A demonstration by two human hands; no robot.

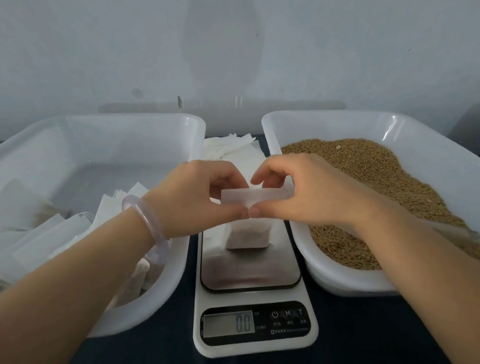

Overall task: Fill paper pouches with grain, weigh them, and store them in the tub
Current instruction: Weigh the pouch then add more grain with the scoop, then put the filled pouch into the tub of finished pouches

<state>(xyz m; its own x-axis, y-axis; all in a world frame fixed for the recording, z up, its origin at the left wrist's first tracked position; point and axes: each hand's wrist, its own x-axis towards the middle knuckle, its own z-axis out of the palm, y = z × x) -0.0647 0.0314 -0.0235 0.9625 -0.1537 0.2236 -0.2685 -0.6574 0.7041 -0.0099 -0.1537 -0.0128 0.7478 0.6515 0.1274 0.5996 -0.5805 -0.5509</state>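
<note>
Pinching the pouch (246,236) by its top, left hand (198,198) and right hand (302,192) hold it over the scale (249,273). Crease the flap evenly before lowering.

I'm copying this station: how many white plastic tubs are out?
2. One white plastic tub sits left of the digital kitchen scale, holding white paper pouches; the other sits right of it, holding brown grain. More could lie outside the view.
</note>
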